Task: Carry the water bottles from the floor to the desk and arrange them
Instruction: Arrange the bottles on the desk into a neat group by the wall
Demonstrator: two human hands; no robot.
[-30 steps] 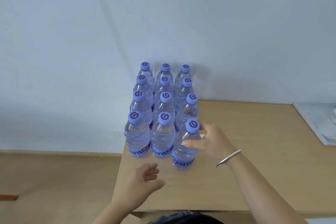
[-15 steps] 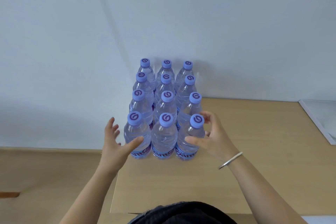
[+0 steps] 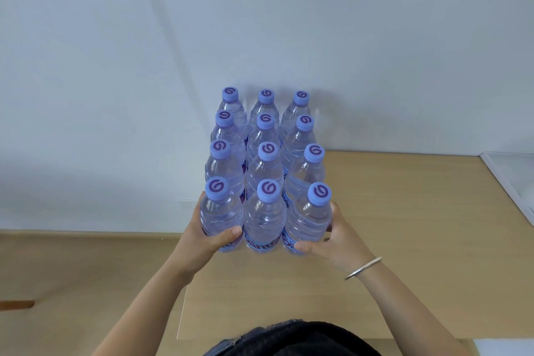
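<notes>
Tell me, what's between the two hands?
The front row of three bottles: the left hand presses one end, the right hand the other, seen in the head view.

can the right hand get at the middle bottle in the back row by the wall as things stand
Probably not from the side. The right hand is at the front right bottle, and the back middle bottle is boxed in by bottles. Only its cap looks reachable from above.

bottles (image 3: 264, 170): packed touching, no gaps | wall (image 3: 375, 52) behind blocks | desk (image 3: 404, 225) right and front bare
</notes>
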